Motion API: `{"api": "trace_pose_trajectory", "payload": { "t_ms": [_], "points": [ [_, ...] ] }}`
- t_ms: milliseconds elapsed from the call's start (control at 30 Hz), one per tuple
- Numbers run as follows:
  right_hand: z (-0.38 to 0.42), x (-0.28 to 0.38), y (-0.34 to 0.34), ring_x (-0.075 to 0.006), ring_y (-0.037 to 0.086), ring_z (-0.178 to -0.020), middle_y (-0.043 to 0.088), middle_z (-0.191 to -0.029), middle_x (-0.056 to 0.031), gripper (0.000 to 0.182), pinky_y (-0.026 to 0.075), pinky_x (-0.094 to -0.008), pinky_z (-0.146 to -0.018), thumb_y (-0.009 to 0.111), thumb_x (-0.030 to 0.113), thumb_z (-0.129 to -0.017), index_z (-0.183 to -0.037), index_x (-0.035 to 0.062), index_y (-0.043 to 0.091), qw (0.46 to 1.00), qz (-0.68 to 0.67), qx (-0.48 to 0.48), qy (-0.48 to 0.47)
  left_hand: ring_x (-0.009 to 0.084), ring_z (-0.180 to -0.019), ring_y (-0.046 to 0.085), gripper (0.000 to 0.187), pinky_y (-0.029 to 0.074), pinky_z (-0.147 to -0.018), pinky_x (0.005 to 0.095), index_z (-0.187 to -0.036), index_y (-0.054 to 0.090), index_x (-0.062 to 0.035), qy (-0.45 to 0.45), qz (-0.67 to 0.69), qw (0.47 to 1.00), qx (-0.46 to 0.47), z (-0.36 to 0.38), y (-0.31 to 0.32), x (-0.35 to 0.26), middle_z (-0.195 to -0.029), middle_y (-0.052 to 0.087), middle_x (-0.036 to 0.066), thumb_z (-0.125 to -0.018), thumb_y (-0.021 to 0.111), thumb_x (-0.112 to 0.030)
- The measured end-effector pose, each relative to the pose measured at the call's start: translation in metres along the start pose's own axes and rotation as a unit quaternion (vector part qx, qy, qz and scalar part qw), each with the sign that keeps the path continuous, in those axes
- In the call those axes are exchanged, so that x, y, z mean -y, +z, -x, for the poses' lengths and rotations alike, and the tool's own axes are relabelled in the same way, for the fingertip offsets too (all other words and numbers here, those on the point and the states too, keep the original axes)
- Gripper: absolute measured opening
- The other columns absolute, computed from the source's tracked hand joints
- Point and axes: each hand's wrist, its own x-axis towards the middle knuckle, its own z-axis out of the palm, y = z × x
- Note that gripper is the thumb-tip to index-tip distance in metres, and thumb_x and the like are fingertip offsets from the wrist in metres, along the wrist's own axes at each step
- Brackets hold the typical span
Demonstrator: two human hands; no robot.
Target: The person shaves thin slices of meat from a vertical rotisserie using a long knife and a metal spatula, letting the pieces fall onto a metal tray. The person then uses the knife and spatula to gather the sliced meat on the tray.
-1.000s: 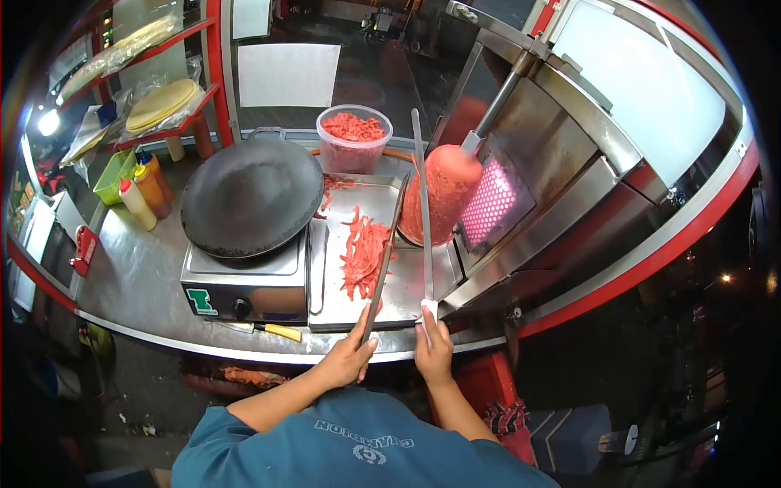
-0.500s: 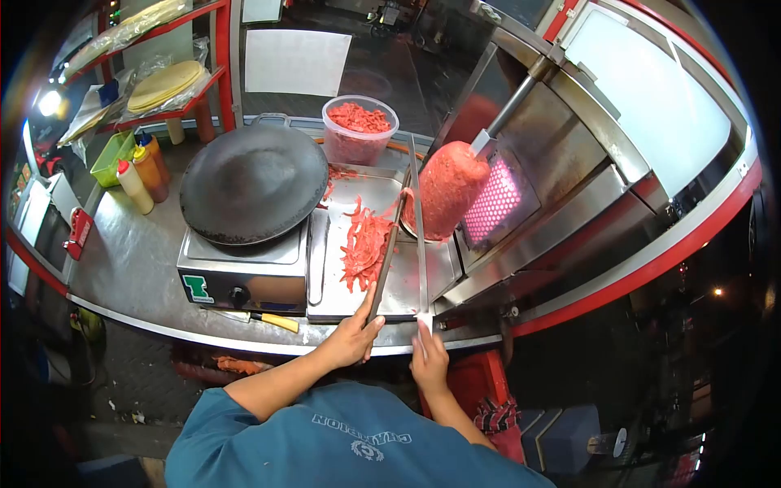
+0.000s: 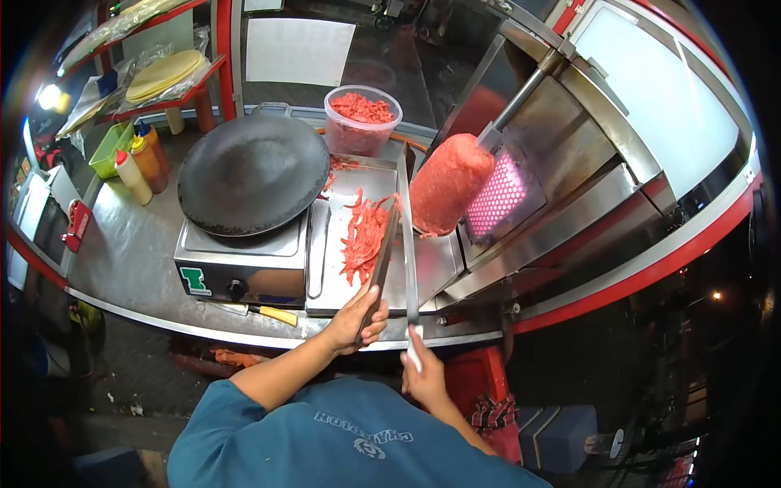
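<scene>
My right hand (image 3: 425, 376) grips the white handle of a long knife (image 3: 409, 264), whose straight blade points away from me along the left side of the meat cone (image 3: 447, 187). In my left hand (image 3: 355, 321) is a long dark flat tool (image 3: 382, 272), its far end close beside the blade. That cone is reddish and smooth, tilted on a metal spit in front of a glowing pink burner (image 3: 496, 189). Left of the dark tool, sliced meat strips (image 3: 362, 240) lie heaped in a metal tray (image 3: 325, 294).
A black domed pan (image 3: 252, 175) rests on a steel stove (image 3: 236, 272) at left. Behind the tray stands a clear tub (image 3: 362, 130) of meat pieces. A yellow-handled knife (image 3: 277, 315) lies at the counter's front edge. Sauce bottles (image 3: 134, 177) and shelved flatbreads (image 3: 165, 75) are further left.
My right hand has drawn the knife back toward me, slightly left. The dark tool in my left hand has also come nearer, its far end lower beside the strips.
</scene>
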Motion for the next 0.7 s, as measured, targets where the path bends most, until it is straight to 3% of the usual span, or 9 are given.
{"api": "trace_pose_trajectory", "payload": {
  "t_ms": [67,133,167,267,333,467,600,667,700],
  "points": [
    [0.024,-0.034,0.001,-0.0086,0.059,-0.052,0.064,-0.086,-0.0079,0.052,0.05,-0.0291,-0.046,0.066,0.0,-0.101,-0.152,0.0078,0.059,0.997,0.006,-0.042,-0.072,0.006,-0.052,0.041,0.062,0.04,-0.044,0.0218,-0.17,0.01,-0.0365,0.007,-0.072,0.997,0.004,0.014,-0.01,0.003,-0.083,0.044,0.0,-0.117,0.04,-0.04],
    [0.015,-0.03,-0.004,-0.009,0.059,-0.052,0.065,-0.088,-0.0084,0.048,0.05,-0.0289,-0.047,0.067,0.0,-0.101,-0.148,0.0076,0.064,0.995,0.011,-0.067,-0.073,0.0076,-0.05,0.042,0.066,0.041,-0.044,0.0227,-0.171,0.006,-0.0345,0.009,-0.174,0.984,-0.03,0.036,-0.007,0.006,-0.083,0.045,0.001,-0.116,0.042,-0.04],
    [-0.005,-0.033,-0.006,-0.0074,0.057,-0.051,0.063,-0.091,-0.0078,0.047,0.047,-0.0275,-0.043,0.064,-0.002,-0.102,-0.148,0.0036,0.061,0.982,0.032,-0.088,-0.165,0.0087,-0.051,0.043,0.069,0.042,-0.045,0.0242,-0.172,0.001,-0.033,0.006,-0.217,0.976,-0.033,0.045,-0.011,0.01,-0.084,0.045,0.002,-0.116,0.042,-0.038],
    [-0.065,0.004,-0.007,-0.0099,0.057,-0.055,0.062,-0.098,-0.0102,0.05,0.049,-0.0267,-0.047,0.062,-0.001,-0.104,-0.153,0.0031,0.056,0.953,0.103,-0.147,-0.245,0.0112,-0.053,0.046,0.075,0.046,-0.051,0.0271,-0.173,-0.006,-0.0264,-0.007,-0.321,0.945,-0.068,0.071,-0.006,0.025,-0.081,0.047,0.003,-0.116,0.043,-0.029],
    [-0.066,-0.007,-0.011,-0.0105,0.057,-0.056,0.062,-0.1,-0.0106,0.051,0.049,-0.0265,-0.048,0.061,-0.002,-0.104,-0.154,0.0035,0.054,0.937,0.14,-0.171,-0.272,0.0114,-0.053,0.047,0.076,0.047,-0.052,0.0276,-0.173,-0.005,-0.0249,-0.011,-0.379,0.921,-0.084,0.083,-0.003,0.032,-0.078,0.047,0.003,-0.115,0.044,-0.025],
    [-0.008,-0.085,-0.004,-0.0103,0.055,-0.056,0.062,-0.104,-0.0145,0.055,0.05,-0.028,-0.047,0.058,-0.008,-0.103,-0.156,0.0049,0.052,0.949,0.076,-0.173,-0.252,0.0119,-0.053,0.05,0.079,0.05,-0.055,0.0299,-0.173,-0.006,-0.0234,-0.032,-0.428,0.899,-0.09,0.09,-0.004,0.019,-0.07,0.049,0.002,-0.115,0.047,-0.024],
    [-0.026,-0.067,-0.013,-0.0106,0.056,-0.06,0.061,-0.104,-0.0128,0.053,0.05,-0.0271,-0.047,0.058,-0.006,-0.104,-0.155,0.0054,0.053,0.945,0.087,-0.171,-0.266,0.0128,-0.053,0.054,0.079,0.051,-0.056,0.0309,-0.173,-0.006,-0.0229,-0.032,-0.462,0.881,-0.092,0.09,-0.005,0.02,-0.07,0.05,0.002,-0.114,0.048,-0.023],
    [-0.07,-0.021,-0.018,-0.0154,0.058,-0.067,0.061,-0.093,-0.0117,0.048,0.048,-0.0307,-0.056,0.064,-0.003,-0.102,-0.149,0.0021,0.058,0.894,0.205,-0.222,-0.33,0.0132,-0.053,0.055,0.08,0.052,-0.056,0.0311,-0.173,-0.006,-0.023,-0.021,-0.459,0.884,-0.086,0.084,-0.005,0.023,-0.07,0.05,0.002,-0.114,0.048,-0.023],
    [-0.08,-0.016,-0.017,-0.0159,0.058,-0.068,0.061,-0.092,-0.0118,0.047,0.048,-0.0316,-0.059,0.065,-0.003,-0.102,-0.148,0.0015,0.059,0.903,0.186,-0.222,-0.317,0.0136,-0.053,0.055,0.08,0.052,-0.056,0.0313,-0.173,-0.007,-0.0231,-0.021,-0.471,0.877,-0.089,0.08,0.0,0.021,-0.069,0.051,0.003,-0.114,0.048,-0.023]
  ]
}}
